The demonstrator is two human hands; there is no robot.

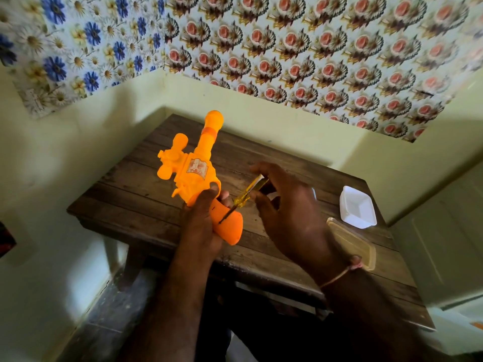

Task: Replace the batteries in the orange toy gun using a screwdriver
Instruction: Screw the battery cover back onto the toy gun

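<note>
An orange toy gun point(194, 169) is held above the wooden table point(146, 194), its barrel pointing away toward the wall. My left hand point(201, 226) grips it around the handle. My right hand point(282, 205) holds a screwdriver point(245, 195) with a clear yellow handle between thumb and fingers. The dark metal tip of the screwdriver rests on the side of the gun's orange grip, near the base. Batteries are not visible.
A white square dish point(356, 207) sits on the table at the right. In front of it lies a clear plastic lidded container point(358, 244). The table stands in a corner against pale green walls with floral paper above.
</note>
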